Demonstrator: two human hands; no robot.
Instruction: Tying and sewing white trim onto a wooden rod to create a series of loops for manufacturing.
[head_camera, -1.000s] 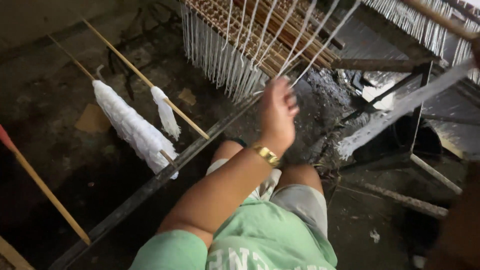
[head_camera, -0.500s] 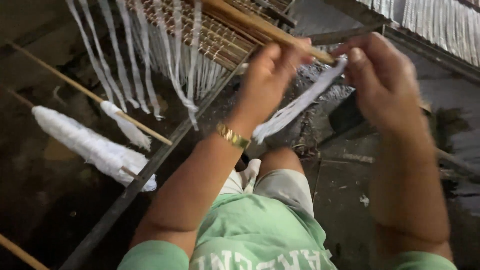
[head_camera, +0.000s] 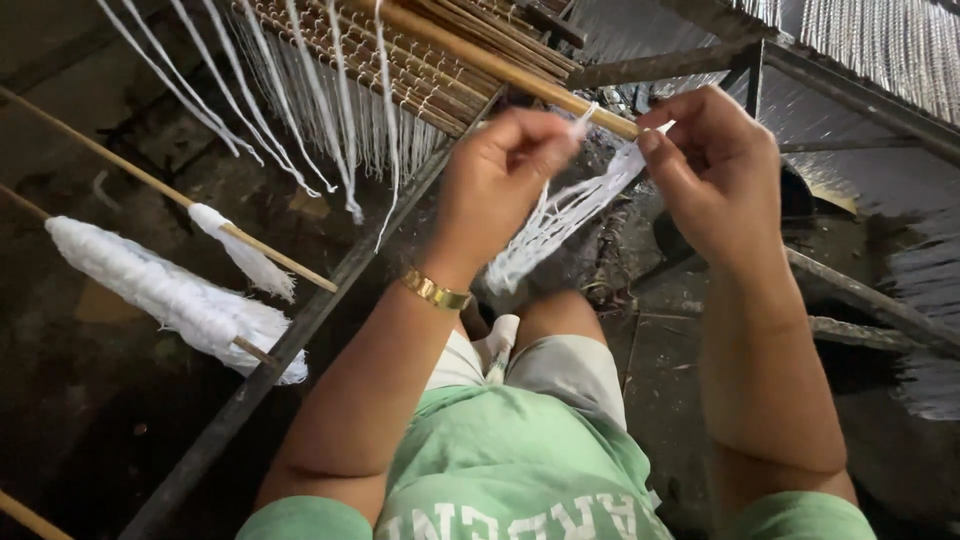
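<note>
Compared with a second ago, when only the left hand was raised toward the hanging threads, both hands are now seen up at the wooden rod, and a bundle of white threads is stretched between them; half a second ago the same bundle was already held, and the hands are now drawn closer together and nearer the rod. From this it is judged that a bundle has been picked out and is being worked at its upper end, close to the rod. The left hand's grip is closed: fingers curled, thumb and forefinger pinched on the top of the bundle. A gold bracelet is worn on that wrist. The right hand is likewise closed, fingertips pinched on the upper strands just beside the rod; whether a knot is being formed cannot be told. The loose lower end of the bundle is seen hanging down between the forearms, above the knees. A row of thin sticks with white fringe hanging from it is noted to the upper left. Two wound skeins of white yarn are carried on canes at the left, well apart from the hands, above a dark floor. A green shirt is visible below.
</note>
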